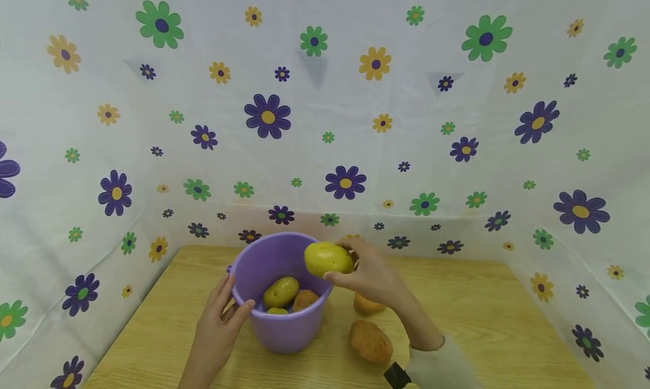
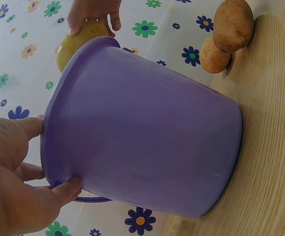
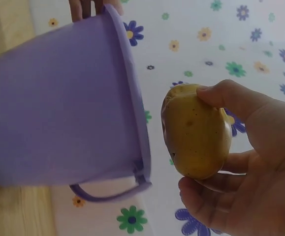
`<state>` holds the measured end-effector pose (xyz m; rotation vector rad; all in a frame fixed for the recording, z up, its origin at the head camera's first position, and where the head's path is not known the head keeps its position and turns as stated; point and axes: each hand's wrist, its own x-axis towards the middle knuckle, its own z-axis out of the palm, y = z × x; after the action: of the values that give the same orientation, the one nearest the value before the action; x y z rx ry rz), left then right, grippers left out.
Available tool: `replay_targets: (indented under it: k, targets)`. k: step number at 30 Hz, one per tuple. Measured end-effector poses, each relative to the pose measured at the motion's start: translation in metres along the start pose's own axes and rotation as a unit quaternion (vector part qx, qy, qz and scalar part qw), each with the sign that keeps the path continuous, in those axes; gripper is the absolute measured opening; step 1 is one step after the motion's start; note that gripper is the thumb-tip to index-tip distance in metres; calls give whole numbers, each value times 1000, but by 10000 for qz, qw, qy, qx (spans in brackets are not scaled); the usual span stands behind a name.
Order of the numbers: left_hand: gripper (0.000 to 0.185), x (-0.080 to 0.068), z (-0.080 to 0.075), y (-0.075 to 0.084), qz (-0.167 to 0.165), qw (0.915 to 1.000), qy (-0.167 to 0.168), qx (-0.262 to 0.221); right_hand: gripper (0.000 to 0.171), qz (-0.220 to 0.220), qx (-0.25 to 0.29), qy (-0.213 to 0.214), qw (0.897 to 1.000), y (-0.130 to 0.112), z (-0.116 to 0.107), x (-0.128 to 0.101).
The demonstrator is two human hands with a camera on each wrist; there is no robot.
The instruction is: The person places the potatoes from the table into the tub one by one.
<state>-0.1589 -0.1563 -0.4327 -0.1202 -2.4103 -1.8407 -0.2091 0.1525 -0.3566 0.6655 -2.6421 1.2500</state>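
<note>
Pinching a yellow potato (image 1: 328, 258), the right hand (image 1: 373, 276) hovers over the purple bucket (image 1: 284, 327); left hand (image 1: 219, 321) grips its rim.

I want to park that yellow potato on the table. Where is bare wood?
Bare wood lies left of the purple bucket and right of the forearm, toward the table edge. It is crowded between the bucket and the two brown potatoes.

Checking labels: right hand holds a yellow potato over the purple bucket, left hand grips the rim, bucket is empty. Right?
Not empty. The head view shows potatoes already inside the bucket. The rest holds: right hand holds the yellow potato, left hand grips the rim.
</note>
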Motion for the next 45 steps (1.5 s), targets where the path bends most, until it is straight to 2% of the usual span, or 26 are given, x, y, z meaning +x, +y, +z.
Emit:
replay_targets:
  k: [4,10,17,24,33,45]
  targets:
    - [82,0,0,-1,-43,10000,32,37,57,-24,11,-147,9999,-8,14,6]
    - [82,0,1,-1,15,10000,11,22,59,161,-129,-238,9995,-19,32,11]
    - [80,1,0,-2,47,10000,-14,32,56,-43,-307,-336,9990,-27,52,21]
    - [78,0,0,-1,147,9999,12,32,63,18,-517,-463,9976,-33,73,28]
    - [81,1,2,-2,185,9998,25,69,67,24,-604,-528,9968,-35,87,27]
    - [74,0,2,-1,437,9989,15,-153,41,-282,-194,-496,9982,-34,89,26]
